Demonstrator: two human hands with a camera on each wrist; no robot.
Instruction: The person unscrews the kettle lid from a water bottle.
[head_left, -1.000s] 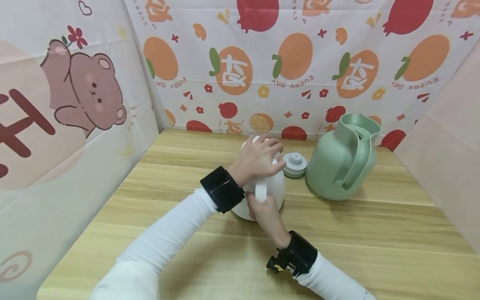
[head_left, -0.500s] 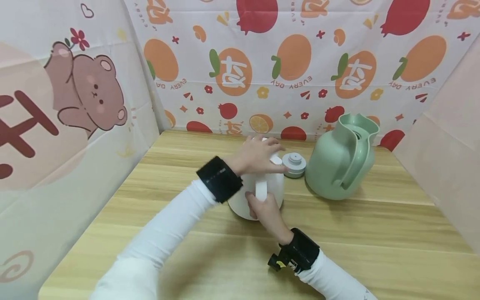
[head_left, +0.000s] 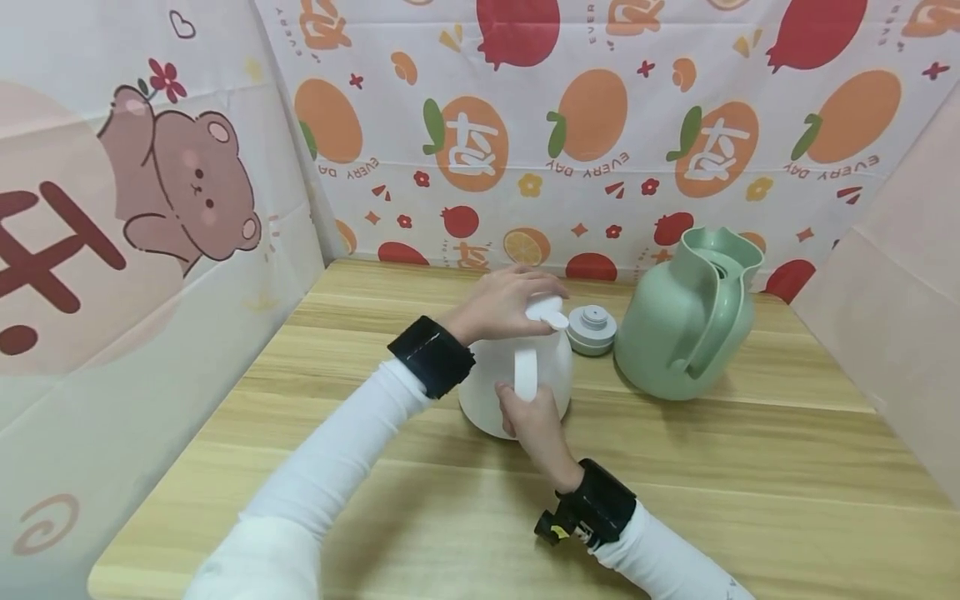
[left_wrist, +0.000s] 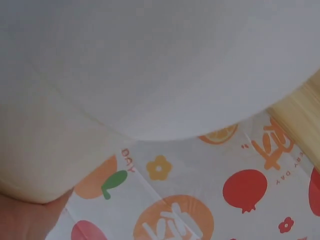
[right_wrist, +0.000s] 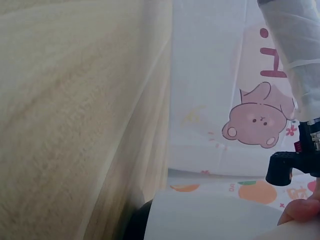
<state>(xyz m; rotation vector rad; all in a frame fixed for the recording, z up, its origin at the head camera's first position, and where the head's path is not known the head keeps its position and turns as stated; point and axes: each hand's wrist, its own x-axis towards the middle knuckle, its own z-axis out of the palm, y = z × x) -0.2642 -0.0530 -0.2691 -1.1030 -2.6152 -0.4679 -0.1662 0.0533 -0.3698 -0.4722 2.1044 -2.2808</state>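
Observation:
A white jug (head_left: 487, 387) stands on the wooden table in the head view, its handle (head_left: 526, 372) toward me. My left hand (head_left: 498, 304) holds the jug's white lid (head_left: 546, 308), thumb on the near side and fingers over the far side. The lid's small tab shows beyond the thumb. Low on the handle, my right hand (head_left: 536, 429) grips it with fingers curled. White jug wall (left_wrist: 165, 70) fills much of the left wrist view. In the right wrist view, a thumb (right_wrist: 302, 209) lies at the white handle.
Right of the white jug sits a round grey-blue stopper (head_left: 592, 331). Beside it stands a green jug (head_left: 660, 333) with an open spout top, its handle turned toward me. Printed cloth walls (head_left: 390, 192) rise behind and at both sides of the wooden table (head_left: 420, 533).
My left hand lifts off the lid top a little, spreads, then turns and closes round the lid, so more of the lid shows. The right hand stays on the handle.

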